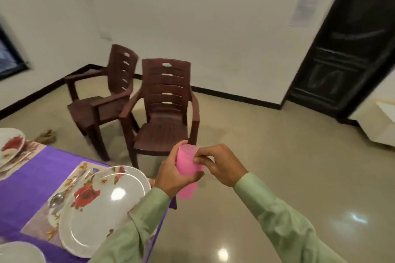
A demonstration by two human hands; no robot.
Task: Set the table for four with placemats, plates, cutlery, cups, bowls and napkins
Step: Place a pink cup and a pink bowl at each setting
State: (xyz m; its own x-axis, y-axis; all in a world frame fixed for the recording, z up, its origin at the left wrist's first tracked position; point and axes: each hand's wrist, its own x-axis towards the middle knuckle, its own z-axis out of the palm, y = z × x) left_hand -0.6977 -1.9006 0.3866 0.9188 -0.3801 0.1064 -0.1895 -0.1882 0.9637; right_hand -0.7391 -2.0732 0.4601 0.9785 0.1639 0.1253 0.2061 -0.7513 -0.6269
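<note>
- Left hand (171,175) curls round a pink translucent plastic cup (186,158); right hand (220,164) pinches its wall.
- I judge a slip drops it: it hangs right of the purple-clothed table (42,173), over glossy beige floor (267,198).

Translucent pink cup (186,158) tilted, midair; floral plate (102,211) flat on placemat (73,176).

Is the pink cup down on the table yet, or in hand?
In hand. The left hand grips the pink cup and the right hand pinches its side, out over the floor beyond the table edge.
</note>
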